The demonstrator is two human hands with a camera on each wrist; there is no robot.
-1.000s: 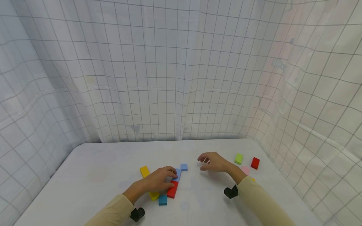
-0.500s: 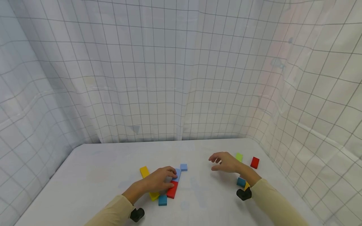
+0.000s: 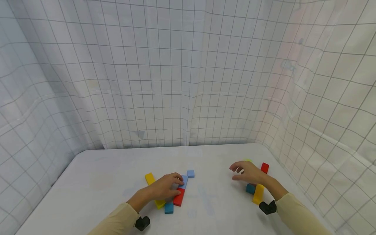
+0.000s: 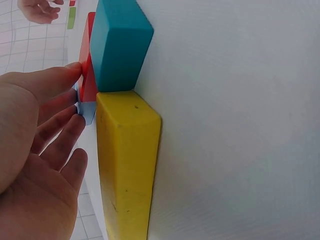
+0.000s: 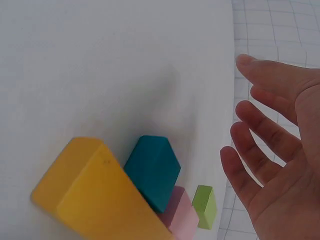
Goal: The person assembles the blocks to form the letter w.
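Note:
My left hand (image 3: 165, 187) rests over a group of coloured blocks, its thumb touching a red block (image 3: 179, 199) and its fingers at a light blue block (image 3: 185, 181) behind that. In the left wrist view, a yellow block (image 4: 127, 160) and a teal block (image 4: 122, 47) lie beside these fingers. My right hand (image 3: 248, 172) hovers above the table with relaxed, parted fingers and nothing between them. Under and near it lie a teal block (image 5: 154, 170), an orange-yellow block (image 5: 105, 195), a pink block (image 5: 181, 212) and a green block (image 5: 204, 206).
A small light blue block (image 3: 190, 173) lies behind the left group. Another red block (image 3: 265, 167) lies at the right, beyond the right wrist. The white table (image 3: 102, 182) is enclosed by grid-patterned curtains (image 3: 152, 81) at the back and sides.
My right hand has moved right, away from the left group and towards the right-hand blocks, uncovering the teal and orange-yellow ones there. The left hand stays in place.

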